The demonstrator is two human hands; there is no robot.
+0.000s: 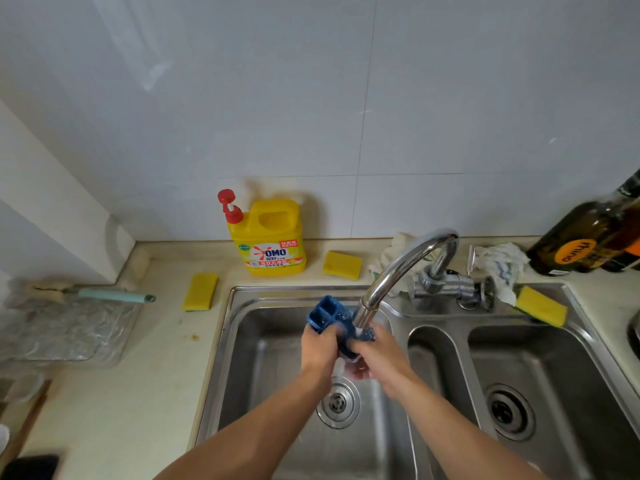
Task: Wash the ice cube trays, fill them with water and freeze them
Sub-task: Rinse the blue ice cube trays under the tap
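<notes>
Over steel sink [242, 341] left basin, left hand [317, 344] & right hand [377, 355] are both gripping blue ice tray [325, 315] under tap [398, 268] spout, so washing's prob. underway, only one tray showing, w/ filling & freezing not yet done.

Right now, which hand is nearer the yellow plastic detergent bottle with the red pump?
Left. The left hand is in front of the yellow detergent bottle, slightly to its right; the right hand is farther right, under the curved chrome tap.
</notes>
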